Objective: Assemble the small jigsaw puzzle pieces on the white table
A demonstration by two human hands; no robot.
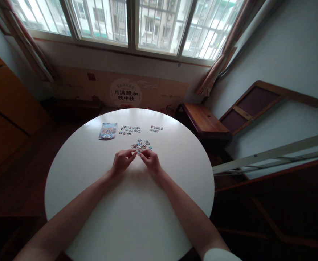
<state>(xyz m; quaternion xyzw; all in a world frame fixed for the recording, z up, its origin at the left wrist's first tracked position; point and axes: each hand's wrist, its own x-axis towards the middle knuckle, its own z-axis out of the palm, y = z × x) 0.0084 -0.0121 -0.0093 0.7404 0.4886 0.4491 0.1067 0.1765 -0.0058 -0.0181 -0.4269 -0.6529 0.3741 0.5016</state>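
Observation:
My left hand (123, 159) and my right hand (150, 159) meet at the near edge of a loose pile of jigsaw puzzle pieces (139, 146). Thumb and fingers are pinched on both, with a small puzzle piece (138, 153) between the fingertips. Its details are too small to make out. Beyond the pile, several pieces lie in rows at the left (130, 129), and a smaller group of puzzle pieces (156, 128) lies to the right. A printed picture sheet (108, 131) with a blue, colourful design rests flat at the left of the rows.
All of this lies on a round white table (93, 203). A wooden bench (205, 117) stands past its right far edge. Behind are a cardboard panel (159, 90) with printed characters and a barred window (161, 25). A pale rail (273, 156) runs along the right.

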